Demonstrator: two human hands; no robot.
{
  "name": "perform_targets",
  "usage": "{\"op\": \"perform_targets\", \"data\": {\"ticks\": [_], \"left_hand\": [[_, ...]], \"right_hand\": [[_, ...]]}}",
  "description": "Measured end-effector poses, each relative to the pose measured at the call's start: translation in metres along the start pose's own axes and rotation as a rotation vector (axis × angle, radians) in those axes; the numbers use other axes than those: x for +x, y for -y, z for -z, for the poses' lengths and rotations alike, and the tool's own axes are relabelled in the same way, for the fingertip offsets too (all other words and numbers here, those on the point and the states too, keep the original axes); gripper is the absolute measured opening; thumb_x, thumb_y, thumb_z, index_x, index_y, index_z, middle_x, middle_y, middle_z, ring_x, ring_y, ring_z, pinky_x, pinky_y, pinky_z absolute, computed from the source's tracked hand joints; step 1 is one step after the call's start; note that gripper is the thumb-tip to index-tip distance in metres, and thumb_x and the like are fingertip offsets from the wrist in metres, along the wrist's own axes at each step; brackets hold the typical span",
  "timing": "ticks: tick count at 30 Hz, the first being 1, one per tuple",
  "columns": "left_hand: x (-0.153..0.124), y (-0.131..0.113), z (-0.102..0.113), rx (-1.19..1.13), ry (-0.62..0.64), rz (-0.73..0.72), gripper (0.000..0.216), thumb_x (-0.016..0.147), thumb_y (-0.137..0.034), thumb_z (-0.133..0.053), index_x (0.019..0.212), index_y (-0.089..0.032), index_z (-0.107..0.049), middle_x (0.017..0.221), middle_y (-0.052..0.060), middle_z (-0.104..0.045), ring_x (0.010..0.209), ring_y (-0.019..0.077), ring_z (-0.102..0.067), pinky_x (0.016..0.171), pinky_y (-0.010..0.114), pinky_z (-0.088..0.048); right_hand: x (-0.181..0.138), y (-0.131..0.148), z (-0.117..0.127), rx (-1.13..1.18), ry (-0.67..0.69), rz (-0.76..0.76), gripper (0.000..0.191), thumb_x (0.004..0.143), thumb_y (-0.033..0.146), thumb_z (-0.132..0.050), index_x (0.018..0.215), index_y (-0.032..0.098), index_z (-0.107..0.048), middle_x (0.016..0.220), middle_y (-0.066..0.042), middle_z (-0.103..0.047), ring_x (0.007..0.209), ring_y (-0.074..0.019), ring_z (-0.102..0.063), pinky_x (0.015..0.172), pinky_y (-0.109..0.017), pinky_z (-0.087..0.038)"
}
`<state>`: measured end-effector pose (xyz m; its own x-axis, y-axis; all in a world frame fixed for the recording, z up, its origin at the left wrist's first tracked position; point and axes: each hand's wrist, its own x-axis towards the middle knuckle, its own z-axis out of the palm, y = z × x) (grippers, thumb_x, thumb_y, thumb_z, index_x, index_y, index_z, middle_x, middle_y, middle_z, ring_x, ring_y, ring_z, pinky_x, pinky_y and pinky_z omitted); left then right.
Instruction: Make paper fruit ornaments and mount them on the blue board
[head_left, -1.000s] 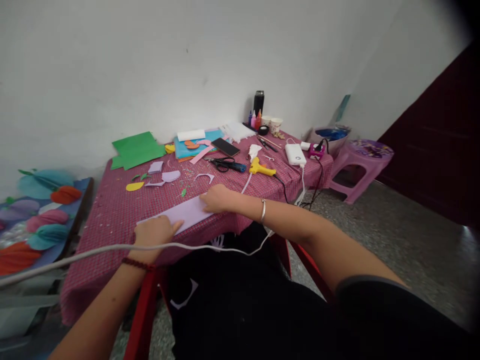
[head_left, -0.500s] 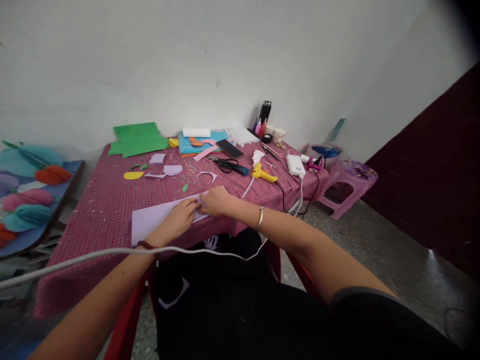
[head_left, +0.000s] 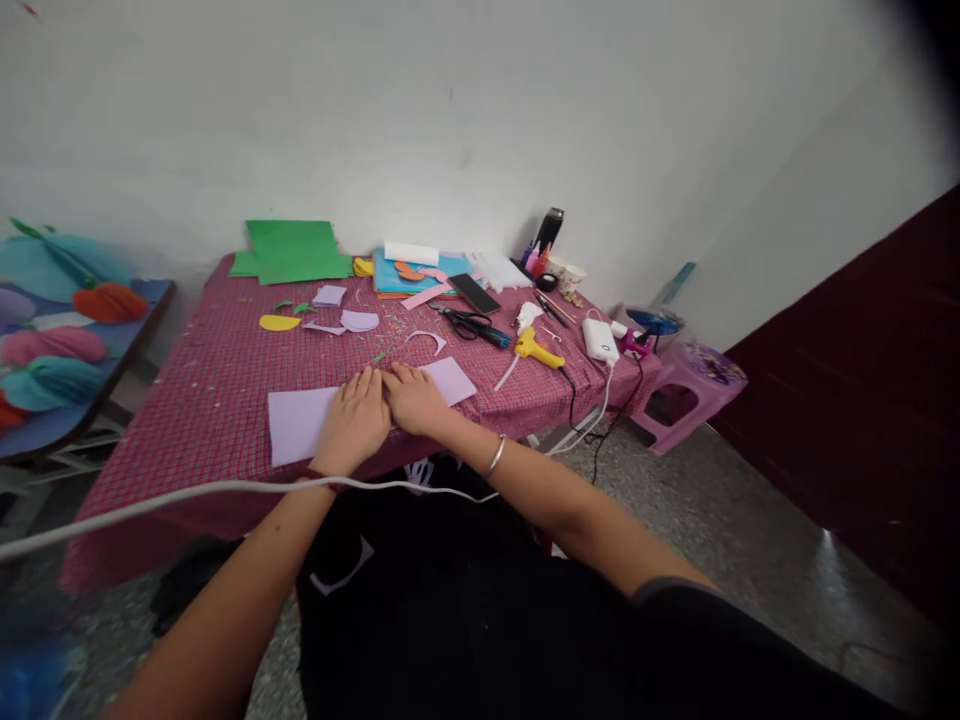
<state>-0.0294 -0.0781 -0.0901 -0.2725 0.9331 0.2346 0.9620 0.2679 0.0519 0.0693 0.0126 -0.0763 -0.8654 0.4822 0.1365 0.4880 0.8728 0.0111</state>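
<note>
A long strip of lilac paper (head_left: 300,425) lies along the front edge of the table, its middle covered by my hands. My left hand (head_left: 357,415) rests flat on it with the fingers stretched forward. Close beside it, my right hand (head_left: 412,398) presses on the paper too, fingers extended and the fingertips near the left hand's. Just beyond the hands are a curved lilac offcut (head_left: 427,340), a half-round lilac piece (head_left: 360,321) and a small stack of lilac squares (head_left: 328,296). Black-handled scissors (head_left: 469,323) lie farther back.
A yellow glue gun (head_left: 538,349) with its cord, a white power bank (head_left: 600,341) and a phone (head_left: 474,294) lie to the right. Green sheets (head_left: 292,250) are at the back left. A white cable (head_left: 225,487) crosses over my forearms. Paper flowers (head_left: 110,303) sit on a side table.
Both hands have flattened out on the lilac paper, where the right fingers were more bent before. The paper's right end now shows beyond the right hand. The view has shifted slightly.
</note>
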Motion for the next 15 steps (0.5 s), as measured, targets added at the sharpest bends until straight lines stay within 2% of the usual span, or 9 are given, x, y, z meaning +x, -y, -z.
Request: {"op": "perform_targets", "data": {"ticks": [3, 5, 11, 13, 15], "left_hand": [[-0.003, 0.003, 0.002, 0.016, -0.004, 0.005, 0.062, 0.095, -0.033, -0.025, 0.148, -0.002, -0.034, 0.156, 0.02, -0.034, 0.143, 0.0319, -0.033, 0.115, 0.047, -0.023], [-0.008, 0.015, 0.004, 0.041, 0.032, 0.019, 0.067, 0.095, -0.042, -0.026, 0.148, -0.002, -0.034, 0.156, 0.02, -0.033, 0.143, 0.0333, -0.032, 0.115, 0.05, -0.023], [-0.036, 0.09, 0.019, 0.091, 0.158, 0.208, 0.074, 0.094, -0.052, -0.025, 0.149, -0.002, -0.029, 0.158, 0.021, -0.029, 0.142, 0.0364, -0.032, 0.113, 0.055, -0.025], [-0.045, 0.107, 0.023, 0.12, 0.152, 0.256, 0.073, 0.095, -0.052, -0.024, 0.148, -0.003, -0.03, 0.157, 0.021, -0.03, 0.141, 0.0367, -0.032, 0.112, 0.057, -0.026], [-0.05, 0.115, 0.024, 0.14, 0.124, 0.273, 0.073, 0.094, -0.054, -0.025, 0.147, -0.004, -0.032, 0.156, 0.022, -0.032, 0.14, 0.0365, -0.034, 0.111, 0.057, -0.027]], "right_hand": [[0.0, -0.01, -0.006, 0.092, 0.006, -0.069, 0.054, 0.102, 0.041, -0.032, 0.15, 0.017, -0.035, 0.158, -0.012, -0.032, 0.144, -0.0263, -0.031, 0.117, -0.044, -0.026], [-0.003, -0.019, -0.008, 0.107, 0.03, -0.102, 0.063, 0.1, 0.05, -0.034, 0.151, 0.014, -0.032, 0.159, -0.014, -0.027, 0.146, -0.0286, -0.026, 0.118, -0.046, -0.023], [-0.015, -0.05, -0.008, 0.105, 0.084, -0.179, 0.07, 0.099, 0.059, -0.028, 0.154, 0.015, -0.028, 0.161, -0.015, -0.02, 0.149, -0.0301, -0.02, 0.12, -0.048, -0.017], [-0.019, -0.061, -0.007, 0.095, 0.094, -0.209, 0.07, 0.099, 0.059, -0.027, 0.155, 0.018, -0.026, 0.162, -0.014, -0.019, 0.149, -0.0304, -0.021, 0.12, -0.049, -0.017], [-0.022, -0.07, -0.007, 0.088, 0.105, -0.238, 0.07, 0.098, 0.06, -0.027, 0.155, 0.018, -0.025, 0.162, -0.014, -0.018, 0.149, -0.0303, -0.021, 0.119, -0.05, -0.017]]}}
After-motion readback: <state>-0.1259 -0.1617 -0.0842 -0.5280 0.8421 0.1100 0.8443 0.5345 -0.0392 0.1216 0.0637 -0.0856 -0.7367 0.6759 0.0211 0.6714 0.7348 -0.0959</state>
